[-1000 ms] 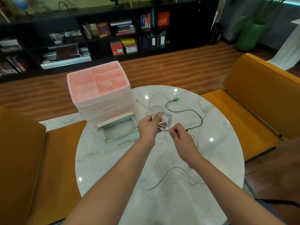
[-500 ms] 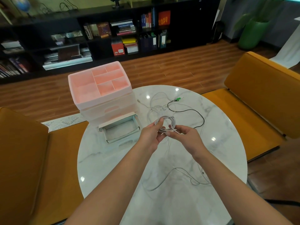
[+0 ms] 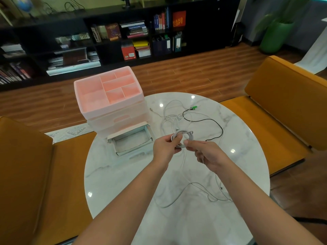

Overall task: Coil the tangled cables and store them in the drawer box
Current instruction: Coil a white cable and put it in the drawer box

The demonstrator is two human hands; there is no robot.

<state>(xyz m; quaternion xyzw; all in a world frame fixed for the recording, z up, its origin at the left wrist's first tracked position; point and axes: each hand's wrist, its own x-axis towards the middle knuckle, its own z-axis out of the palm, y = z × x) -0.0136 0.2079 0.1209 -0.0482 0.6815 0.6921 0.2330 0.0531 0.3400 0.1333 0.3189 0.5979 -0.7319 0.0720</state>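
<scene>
Loose black cable [image 3: 215,125] lies behind hands [image 3: 166,147] beside open drawer [image 3: 131,141].

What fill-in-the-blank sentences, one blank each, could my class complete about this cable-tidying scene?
1. Both hands hold a coil of ____ cable.
2. The drawer box's bottom drawer is pulled ____.
3. The black cable ends in a ____ plug.
4. The cables lie on a round ____ table.

Missing words: white; open; green; marble

Reads "HARD COPY" on an orange book cover [image 3: 179,20] at twelve o'clock. Stands on the black bookshelf [image 3: 203,29]. No other print legible.
</scene>
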